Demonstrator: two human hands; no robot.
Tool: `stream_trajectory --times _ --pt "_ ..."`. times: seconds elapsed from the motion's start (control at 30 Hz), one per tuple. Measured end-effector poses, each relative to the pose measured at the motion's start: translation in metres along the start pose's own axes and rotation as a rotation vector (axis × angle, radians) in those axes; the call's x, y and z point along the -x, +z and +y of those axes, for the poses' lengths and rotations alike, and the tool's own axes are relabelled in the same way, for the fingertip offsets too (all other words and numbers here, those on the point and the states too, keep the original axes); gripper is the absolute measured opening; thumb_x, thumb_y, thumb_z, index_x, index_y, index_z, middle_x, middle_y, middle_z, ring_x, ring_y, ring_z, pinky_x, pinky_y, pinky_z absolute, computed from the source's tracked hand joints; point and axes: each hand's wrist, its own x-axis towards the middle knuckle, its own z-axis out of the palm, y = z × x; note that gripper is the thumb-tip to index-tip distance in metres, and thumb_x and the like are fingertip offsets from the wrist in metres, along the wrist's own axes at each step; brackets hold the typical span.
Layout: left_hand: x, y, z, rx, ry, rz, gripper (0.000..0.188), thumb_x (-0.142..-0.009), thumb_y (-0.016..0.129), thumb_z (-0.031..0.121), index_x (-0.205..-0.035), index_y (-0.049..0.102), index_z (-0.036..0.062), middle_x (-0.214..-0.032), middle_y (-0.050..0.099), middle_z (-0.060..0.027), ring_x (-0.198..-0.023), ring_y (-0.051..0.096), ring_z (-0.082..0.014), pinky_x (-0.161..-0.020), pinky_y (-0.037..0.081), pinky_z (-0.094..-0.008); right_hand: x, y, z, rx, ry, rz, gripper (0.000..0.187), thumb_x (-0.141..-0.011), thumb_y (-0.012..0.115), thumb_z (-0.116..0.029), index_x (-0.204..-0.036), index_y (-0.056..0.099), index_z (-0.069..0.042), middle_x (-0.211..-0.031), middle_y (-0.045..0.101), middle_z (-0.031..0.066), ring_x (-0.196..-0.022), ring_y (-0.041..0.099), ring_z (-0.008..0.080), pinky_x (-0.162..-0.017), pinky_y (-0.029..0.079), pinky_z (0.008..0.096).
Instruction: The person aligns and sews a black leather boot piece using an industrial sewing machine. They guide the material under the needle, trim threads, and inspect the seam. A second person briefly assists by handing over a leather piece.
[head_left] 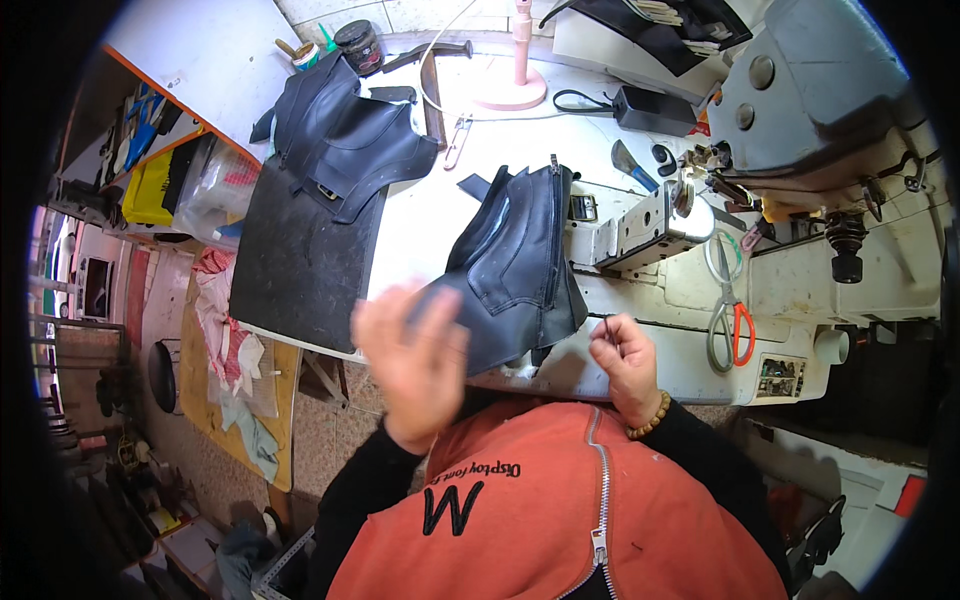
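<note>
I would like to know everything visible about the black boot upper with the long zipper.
The black, leather-like boot upper looks smooth, with curved seams, a long zipper and a metal buckle at its right edge. No sole shows. It lies on the white worktable, shaft pointing away. The blurred left hand overlaps its near end; contact is unclear.

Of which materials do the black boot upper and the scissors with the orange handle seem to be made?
The boot upper looks like smooth leather, perhaps imitation: it has a soft sheen and curved seam lines. The scissors probably have metal blades, judging by their grey colour; their handles look like smooth plastic.
</note>
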Motion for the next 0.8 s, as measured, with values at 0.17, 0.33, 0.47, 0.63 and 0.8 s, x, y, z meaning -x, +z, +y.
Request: stream_trajectory --times 0.17,0.33,0.47,0.63,0.8 --pt "0.026 0.028 0.036 -0.005 0.065 -0.344 0.048 -0.073 0.08 0.025 -0.119 0.07 0.0154 -0.127 0.06 -0.009 -0.121 0.053 -0.0294 -0.109 0.029 -0.0574 0.01 -0.002 0.005 -0.178 0.32 -0.208 0.022 -0.102 0.058 -0.025 -0.094 0.062 -0.005 -0.077 0.057 -0.002 -0.063 0.048 0.0053 -0.058 0.039 0.0205" --pt "0.024 0.033 0.031 -0.022 0.147 -0.315 0.048 -0.07 0.082 0.024 -0.116 0.07 0.0138 -0.121 0.061 -0.0065 -0.114 0.055 -0.0253 -0.104 0.034 -0.0522 0.005 -0.001 0.002 -0.276 0.426 -0.257 0.032 -0.105 0.052 -0.031 -0.1 0.065 -0.002 -0.073 0.057 0.0018 -0.059 0.049 0.0087 -0.056 0.04 0.0234" --pt "0.022 0.034 0.032 -0.009 0.157 -0.298 0.046 -0.069 0.082 0.022 -0.113 0.071 0.0124 -0.12 0.061 -0.0065 -0.111 0.057 -0.0243 -0.102 0.036 -0.0496 0.002 0.002 0.005 -0.482 0.41 -0.281 0.035 -0.105 0.049 -0.031 -0.106 0.065 0.0 -0.068 0.055 0.0031 -0.055 0.047 0.0097 -0.055 0.04 0.0255" --pt "0.022 0.034 0.034 0.051 0.142 -0.323 0.048 -0.069 0.082 0.021 -0.114 0.068 0.0088 -0.121 0.062 -0.0074 -0.11 0.058 -0.0255 -0.101 0.038 -0.0501 0.002 0.0 0.003 -0.487 0.407 -0.245 0.035 -0.106 0.048 -0.03 -0.107 0.066 0.001 -0.066 0.053 0.0027 -0.053 0.045 0.0094 -0.054 0.039 0.025" --pt "0.006 0.041 0.034 0.045 0.185 -0.238 0.053 -0.065 0.076 0.009 -0.116 0.064 0.0052 -0.121 0.063 -0.01 -0.106 0.062 -0.029 -0.092 0.047 -0.0427 -0.008 0.01 -0.022 -0.191 0.136 -0.269 0.031 -0.106 0.049 -0.025 -0.109 0.067 0.0 -0.072 0.052 -0.0022 -0.059 0.043 0.0051 -0.057 0.037 0.0209"
